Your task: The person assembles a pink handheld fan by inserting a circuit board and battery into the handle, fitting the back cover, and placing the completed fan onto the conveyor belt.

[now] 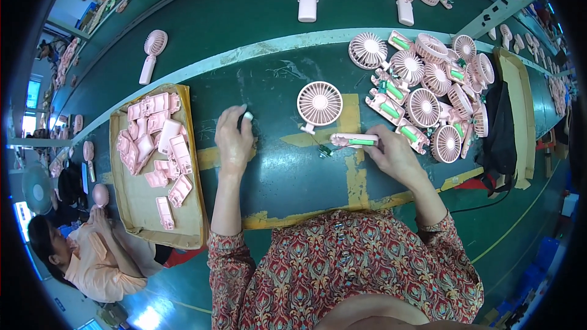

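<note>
In front of me lies a pink handheld fan, its round slotted head (pixel 320 103) flat on the green bench. Below it is its opened handle (pixel 354 140), with a green battery inside and a small green circuit board (pixel 326 152) hanging from wires. My right hand (pixel 394 154) pinches the right end of this handle between thumb and fingers. My left hand (pixel 235 137) is over the bench between the fan and the cardboard tray, fingers loosely bent and apart, holding nothing visible. A white covering (pixel 247 116) sits on one of its fingertips.
A cardboard tray (pixel 197 207) of pink handle shells stands at left. Opened fans (pixel 423 108) with green batteries are heaped at right, beside a black cloth (pixel 498 128). Closed fans (pixel 307 0) lie on the green strip beyond. A co-worker (pixel 92 256) sits at the lower left.
</note>
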The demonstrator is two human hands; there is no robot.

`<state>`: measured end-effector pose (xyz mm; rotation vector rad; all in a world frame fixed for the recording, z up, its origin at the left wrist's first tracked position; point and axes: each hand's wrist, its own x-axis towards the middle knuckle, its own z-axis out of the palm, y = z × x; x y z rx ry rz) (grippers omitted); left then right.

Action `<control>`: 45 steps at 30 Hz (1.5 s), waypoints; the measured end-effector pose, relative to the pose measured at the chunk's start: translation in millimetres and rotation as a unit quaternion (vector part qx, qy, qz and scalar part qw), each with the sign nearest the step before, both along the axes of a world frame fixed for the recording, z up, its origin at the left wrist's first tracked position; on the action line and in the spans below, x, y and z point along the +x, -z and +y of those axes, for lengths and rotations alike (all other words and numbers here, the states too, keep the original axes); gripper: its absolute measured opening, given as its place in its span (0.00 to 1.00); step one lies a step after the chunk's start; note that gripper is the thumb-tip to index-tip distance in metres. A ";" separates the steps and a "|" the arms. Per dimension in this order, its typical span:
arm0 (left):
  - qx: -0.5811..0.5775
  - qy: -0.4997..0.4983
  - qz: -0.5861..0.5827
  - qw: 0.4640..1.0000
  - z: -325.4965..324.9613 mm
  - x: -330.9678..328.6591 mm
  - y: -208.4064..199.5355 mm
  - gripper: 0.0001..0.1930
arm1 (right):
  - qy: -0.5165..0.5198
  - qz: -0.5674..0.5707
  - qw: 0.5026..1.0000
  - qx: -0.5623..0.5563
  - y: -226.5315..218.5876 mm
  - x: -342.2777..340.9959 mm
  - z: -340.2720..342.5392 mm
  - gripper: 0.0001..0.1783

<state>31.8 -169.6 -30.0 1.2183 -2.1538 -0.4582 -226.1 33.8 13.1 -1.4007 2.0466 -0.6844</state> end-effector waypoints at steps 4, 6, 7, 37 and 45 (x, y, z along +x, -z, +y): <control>-0.008 -0.020 0.012 1.000 6.5 20.2 13.9 0.10 | 0.070 -0.065 0.993 -0.063 -19.7 -8.1 6.4 0.13; -0.047 -0.025 0.014 0.998 10.1 20.6 22.7 0.10 | 0.072 0.002 0.976 -0.205 -26.1 -1.8 -1.0 0.14; -0.087 -0.031 0.013 0.996 10.9 20.8 25.9 0.10 | 0.056 0.089 0.963 -0.247 -31.8 1.2 -7.3 0.15; 0.033 0.222 -0.100 0.969 28.2 -116.7 -35.5 0.34 | -0.119 0.095 0.928 -0.339 45.9 53.8 -32.6 0.17; 0.116 0.240 -0.074 0.961 5.8 -114.4 -41.0 0.24 | -0.085 0.058 0.941 -0.321 64.9 47.3 -31.6 0.15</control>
